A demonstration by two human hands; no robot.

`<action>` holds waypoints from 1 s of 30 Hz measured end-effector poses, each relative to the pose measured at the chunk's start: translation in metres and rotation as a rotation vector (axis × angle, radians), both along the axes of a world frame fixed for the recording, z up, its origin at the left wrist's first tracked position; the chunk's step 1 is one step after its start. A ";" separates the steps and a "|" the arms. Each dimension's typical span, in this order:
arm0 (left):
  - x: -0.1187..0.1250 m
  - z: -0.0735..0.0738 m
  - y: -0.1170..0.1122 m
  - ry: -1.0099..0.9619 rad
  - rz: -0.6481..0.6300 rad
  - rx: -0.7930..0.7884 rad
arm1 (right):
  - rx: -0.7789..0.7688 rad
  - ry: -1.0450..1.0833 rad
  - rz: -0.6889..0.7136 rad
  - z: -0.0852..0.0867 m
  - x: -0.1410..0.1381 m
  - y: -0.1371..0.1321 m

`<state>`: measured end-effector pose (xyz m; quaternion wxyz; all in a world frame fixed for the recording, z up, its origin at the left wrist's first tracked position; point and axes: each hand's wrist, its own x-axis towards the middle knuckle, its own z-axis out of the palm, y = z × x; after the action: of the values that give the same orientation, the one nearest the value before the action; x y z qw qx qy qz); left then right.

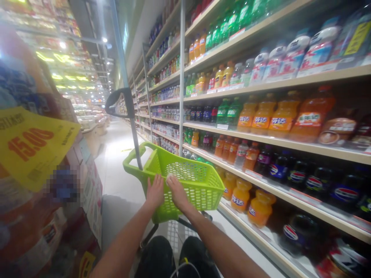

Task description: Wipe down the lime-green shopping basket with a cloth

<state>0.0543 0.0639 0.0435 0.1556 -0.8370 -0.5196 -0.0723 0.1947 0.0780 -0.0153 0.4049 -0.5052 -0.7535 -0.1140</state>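
A bright green wheeled shopping basket (199, 197) with perforated walls stands just in front of my knees. My left hand (155, 192) is at its near rim, fingertips reaching the edge and fingers close together. Just to the right, my right hand (176, 191) touches the same rim with bent fingers. A small whitish patch (168, 179) shows at its fingertips, too blurred to name. The basket's grey pull handle (120, 103) rises on a metal rod at the far left end. What lies low inside the basket is hidden.
Shelves of drinks run along the right, with orange soda bottles (260, 208) and dark cola bottles (298, 231) low down. At left a stacked display carries a yellow price sign (34, 144). The pale aisle floor (116, 154) stretches ahead between them.
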 end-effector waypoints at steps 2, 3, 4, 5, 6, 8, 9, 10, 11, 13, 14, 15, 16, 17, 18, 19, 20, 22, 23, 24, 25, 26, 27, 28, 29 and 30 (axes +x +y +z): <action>-0.010 0.003 0.001 -0.048 0.024 0.045 | 0.005 -0.030 0.067 0.010 -0.013 0.002; -0.016 0.006 0.002 -0.077 0.042 0.081 | 0.006 -0.042 0.090 0.017 -0.019 0.003; -0.023 0.009 0.004 -0.106 0.059 0.124 | 0.011 -0.051 0.107 0.025 -0.023 0.004; -0.030 0.013 0.006 -0.133 0.074 0.171 | 0.020 -0.056 0.118 0.036 -0.028 0.006; -0.037 0.017 0.007 -0.158 0.092 0.215 | 0.034 -0.058 0.126 0.048 -0.033 0.007; -0.050 0.026 0.011 -0.202 0.129 0.281 | 0.083 -0.056 0.138 0.077 -0.043 0.010; -0.055 0.030 0.013 -0.219 0.146 0.300 | 0.115 -0.055 0.144 0.093 -0.049 0.012; -0.059 0.035 0.015 -0.232 0.162 0.309 | 0.154 -0.060 0.151 0.110 -0.055 0.013; -0.063 0.040 0.017 -0.243 0.177 0.311 | 0.199 -0.072 0.161 0.127 -0.061 0.015; -0.069 0.049 0.020 -0.264 0.205 0.307 | 0.271 -0.117 0.163 0.162 -0.073 0.019; -0.070 0.054 0.021 -0.276 0.218 0.306 | 0.300 -0.143 0.164 0.180 -0.079 0.021; -0.072 0.059 0.022 -0.289 0.229 0.308 | 0.322 -0.174 0.164 0.196 -0.085 0.024; -0.073 0.064 0.023 -0.301 0.235 0.315 | 0.341 -0.197 0.159 0.212 -0.091 0.026; -0.075 0.068 0.023 -0.309 0.236 0.328 | 0.355 -0.222 0.151 0.227 -0.096 0.029; -0.076 0.073 0.024 -0.316 0.235 0.344 | 0.364 -0.254 0.145 0.240 -0.100 0.032; -0.077 0.076 0.024 -0.322 0.234 0.360 | 0.370 -0.279 0.131 0.252 -0.104 0.034; -0.078 0.079 0.024 -0.327 0.235 0.371 | 0.372 -0.303 0.115 0.261 -0.107 0.036; -0.081 0.082 0.025 -0.335 0.244 0.377 | 0.364 -0.344 0.074 0.273 -0.110 0.039; -0.083 0.082 0.026 -0.336 0.250 0.375 | 0.354 -0.365 0.057 0.275 -0.111 0.039; -0.085 0.081 0.026 -0.335 0.255 0.371 | 0.342 -0.389 0.047 0.274 -0.110 0.039; -0.086 0.079 0.026 -0.331 0.258 0.366 | 0.330 -0.415 0.045 0.269 -0.110 0.039; -0.088 0.077 0.026 -0.327 0.261 0.360 | 0.319 -0.444 0.052 0.262 -0.109 0.038; -0.090 0.074 0.026 -0.323 0.264 0.354 | 0.309 -0.471 0.063 0.253 -0.108 0.037; -0.091 0.071 0.025 -0.320 0.266 0.345 | 0.298 -0.495 0.077 0.241 -0.106 0.035; -0.093 0.068 0.025 -0.317 0.268 0.338 | 0.284 -0.517 0.092 0.228 -0.105 0.034; -0.095 0.066 0.025 -0.314 0.269 0.330 | 0.267 -0.537 0.107 0.215 -0.103 0.032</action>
<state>-0.0404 0.0885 0.1092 0.2157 -0.7020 -0.6253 -0.2640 0.0914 0.1103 0.1993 0.2597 -0.3589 -0.8375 -0.3200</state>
